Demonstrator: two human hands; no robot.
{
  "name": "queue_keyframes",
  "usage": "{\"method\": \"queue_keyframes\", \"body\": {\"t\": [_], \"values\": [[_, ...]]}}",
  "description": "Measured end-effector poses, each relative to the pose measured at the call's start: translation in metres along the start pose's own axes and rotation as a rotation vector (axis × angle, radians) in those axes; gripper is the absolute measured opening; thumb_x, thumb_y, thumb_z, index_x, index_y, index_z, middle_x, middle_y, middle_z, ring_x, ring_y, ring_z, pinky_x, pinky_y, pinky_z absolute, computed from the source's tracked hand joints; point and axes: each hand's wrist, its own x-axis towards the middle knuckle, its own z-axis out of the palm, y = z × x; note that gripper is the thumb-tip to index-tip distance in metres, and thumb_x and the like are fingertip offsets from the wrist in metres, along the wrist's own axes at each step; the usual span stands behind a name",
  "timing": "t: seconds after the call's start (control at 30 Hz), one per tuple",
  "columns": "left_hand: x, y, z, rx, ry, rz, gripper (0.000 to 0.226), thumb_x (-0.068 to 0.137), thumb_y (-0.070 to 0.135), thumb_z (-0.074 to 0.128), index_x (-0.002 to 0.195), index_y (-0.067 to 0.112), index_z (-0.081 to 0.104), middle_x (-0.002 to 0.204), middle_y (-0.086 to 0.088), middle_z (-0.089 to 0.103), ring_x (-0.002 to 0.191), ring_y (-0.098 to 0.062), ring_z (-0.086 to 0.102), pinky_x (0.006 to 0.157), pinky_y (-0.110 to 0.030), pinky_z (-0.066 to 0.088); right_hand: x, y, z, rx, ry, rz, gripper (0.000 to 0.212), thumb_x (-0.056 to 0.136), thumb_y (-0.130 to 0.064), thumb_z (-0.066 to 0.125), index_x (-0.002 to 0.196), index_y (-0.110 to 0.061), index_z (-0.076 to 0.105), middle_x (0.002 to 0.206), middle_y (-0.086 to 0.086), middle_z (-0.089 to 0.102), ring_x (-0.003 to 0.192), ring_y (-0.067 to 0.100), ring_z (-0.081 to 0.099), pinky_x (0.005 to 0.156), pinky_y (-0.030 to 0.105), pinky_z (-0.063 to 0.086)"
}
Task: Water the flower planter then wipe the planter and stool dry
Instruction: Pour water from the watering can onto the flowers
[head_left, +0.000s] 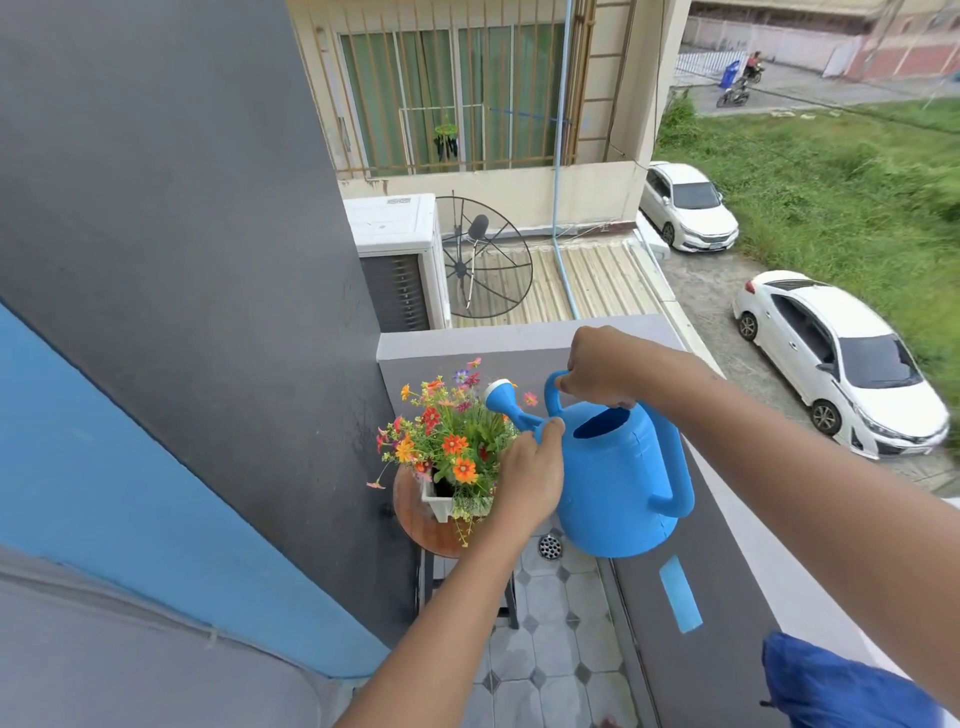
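A blue plastic watering can (618, 483) hangs in the air over the balcony, its white-tipped spout pointing left above the flowers. My right hand (597, 371) grips its top handle. My left hand (530, 478) holds the spout near its base. Below the spout stands a white planter (436, 501) full of orange, red and pink flowers (447, 441). The planter rests on a round brown wooden stool (421, 525) with dark legs. No water stream is visible.
A dark grey wall rises at the left and a grey parapet (519, 338) closes the balcony ahead and at the right. A floor drain (549, 545) sits in the tiled floor. A blue cloth (841, 686) lies on the parapet at the lower right, near a blue tape strip (680, 595).
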Motion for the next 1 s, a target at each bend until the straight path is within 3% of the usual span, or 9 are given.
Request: {"method": "queue_keyframes", "body": {"t": [0.13, 0.3, 0.6, 0.8, 1.0], "values": [[0.003, 0.000, 0.010, -0.035, -0.030, -0.015, 0.056, 0.084, 0.056, 0.036, 0.078, 0.004, 0.054, 0.070, -0.008, 0.048, 0.065, -0.022, 0.049, 0.058, -0.037, 0.037, 0.000, 0.011, 0.001, 0.005, -0.014, 0.036, 0.029, 0.095, -0.019, 0.053, 0.069, -0.007, 0.048, 0.049, 0.011, 0.058, 0.040, 0.026, 0.053, 0.052, 0.029, 0.045], [0.003, -0.002, 0.018, 0.035, -0.059, 0.018, 0.044, 0.094, 0.046, 0.034, 0.063, 0.016, 0.037, 0.064, -0.003, 0.040, 0.055, -0.016, 0.037, 0.052, -0.030, 0.028, -0.003, 0.021, 0.005, 0.021, -0.030, 0.073, 0.027, 0.092, -0.018, 0.055, 0.070, -0.005, 0.051, 0.049, 0.012, 0.059, 0.042, 0.028, 0.054, 0.053, 0.029, 0.045], [-0.013, -0.014, 0.005, 0.018, -0.031, 0.020, 0.043, 0.091, 0.053, 0.034, 0.069, 0.017, 0.042, 0.068, -0.003, 0.044, 0.055, -0.015, 0.040, 0.049, -0.029, 0.030, -0.018, 0.003, 0.006, 0.052, -0.012, 0.004, 0.037, 0.094, -0.024, 0.058, 0.064, -0.010, 0.040, 0.051, 0.008, 0.048, 0.036, 0.023, 0.045, 0.045, 0.023, 0.038], [-0.026, -0.024, -0.025, 0.056, 0.028, 0.028, 0.051, 0.095, 0.054, 0.034, 0.080, 0.008, 0.050, 0.074, -0.009, 0.051, 0.060, -0.016, 0.046, 0.050, -0.029, 0.031, -0.028, -0.027, 0.011, 0.043, -0.026, -0.075, 0.031, 0.095, -0.031, 0.060, 0.074, -0.009, 0.052, 0.062, 0.007, 0.052, 0.044, 0.025, 0.052, 0.047, 0.027, 0.043], [-0.039, -0.040, -0.031, 0.087, 0.021, -0.025, 0.055, 0.092, 0.060, 0.032, 0.086, 0.009, 0.052, 0.079, -0.006, 0.053, 0.068, -0.018, 0.052, 0.057, -0.032, 0.041, -0.041, -0.038, 0.020, 0.030, -0.073, -0.060, 0.031, 0.095, -0.029, 0.058, 0.079, -0.003, 0.060, 0.048, 0.010, 0.049, 0.039, 0.026, 0.047, 0.044, 0.024, 0.038]]}}
